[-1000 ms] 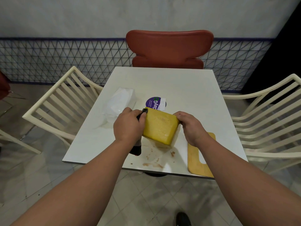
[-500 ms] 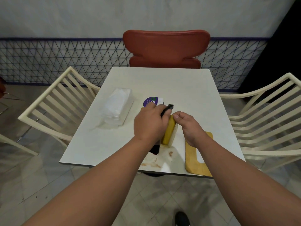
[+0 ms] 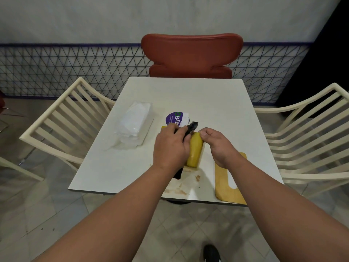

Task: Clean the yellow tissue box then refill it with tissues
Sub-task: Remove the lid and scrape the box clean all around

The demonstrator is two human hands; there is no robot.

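A: Where is the yellow tissue box [image 3: 194,150]?

B: On the white surface [image 3: 204,99], near its front edge, tipped up on one side. Its pale wooden rim touches the surface just in front of the purple round sticker [image 3: 174,118].

A: And the hands?

B: The left hand [image 3: 171,148] is closed around a dark cloth [image 3: 191,126] and pressed against the box's left face; one end of the cloth sticks up past the fingers, another hangs below the wrist. The right hand [image 3: 220,146] pinches the box's top right edge with curled fingertips [image 3: 203,133], steadying it.

A: What else lies around the box?

B: A clear-wrapped pack of tissues [image 3: 135,124] sits to the left of the box, apart from it. A wooden lid [image 3: 224,184] with a rounded slot lies flat to the box's right, partly under the right forearm. Brown smears [image 3: 179,190] mark the surface in front of the box.
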